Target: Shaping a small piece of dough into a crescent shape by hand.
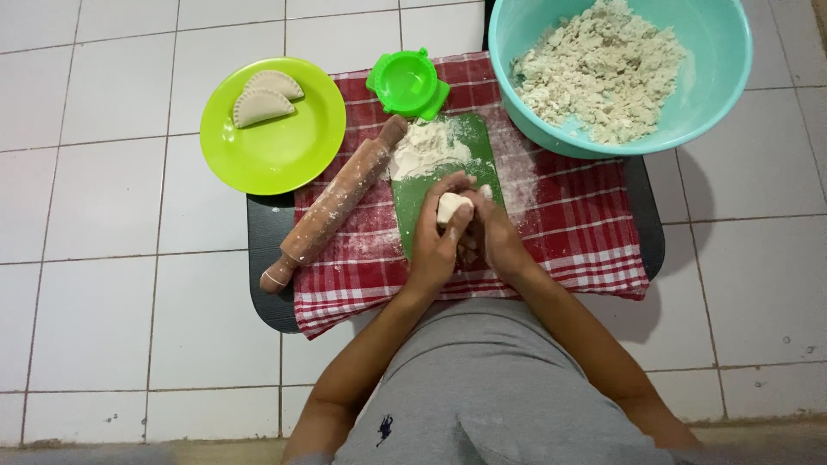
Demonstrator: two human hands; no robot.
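Both hands together rn, cupped around a lump of dough (450, 207). My left hand (437, 245) wraps it from the left w/ fingers curled over the top, right hand (498, 237) presses in from the other side, so the dough is basically pinched between them, just above the green cutting board (479, 142). Board has a pile of flour (428, 146) at the far end.

Everything sits on a red & white checked cloth (577, 224) laid over a dark tray (265, 232) on the white tile floor (103, 241). Wooden rolling pin (336, 202) lies diagonal just left of the board, dusted w/ flour. Green plastic dumpling press (407, 83) is at the top edge of the cloth, closed as far as I can tell.

Left of that, a lime green plate (284, 146) w/ two folded, crimped pastries (265, 97), overlapping each other. Top right is a big teal bowl (715, 52) full of crumbly dough mix (603, 69), its rim hanging over the cloth corner.
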